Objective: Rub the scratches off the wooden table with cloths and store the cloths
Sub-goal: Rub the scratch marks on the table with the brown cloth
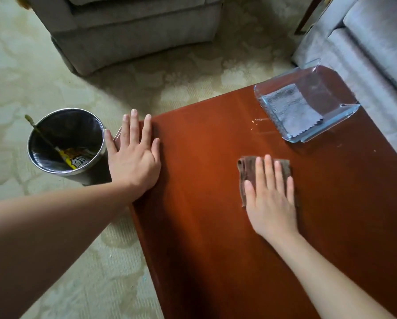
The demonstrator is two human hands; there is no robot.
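Note:
A reddish wooden table [204, 203] fills the lower right. My right hand [271, 196] lies flat, fingers spread, pressing a folded brown cloth [245, 171] onto the tabletop. My left hand [135, 155] rests palm down on the table's far left corner, fingers apart, holding nothing. A clear glass dish [344, 111] stands at the table's far right corner with a folded grey-blue cloth [291, 109] inside it. Pale scratch marks and crumbs [258, 120] show on the wood just left of the dish.
A round metal bin [66, 143] with a black liner, a stick and a yellow wrapper stands on the carpet beside the table's left corner. A grey armchair [128, 31] is beyond, a light sofa [372, 49] at the right.

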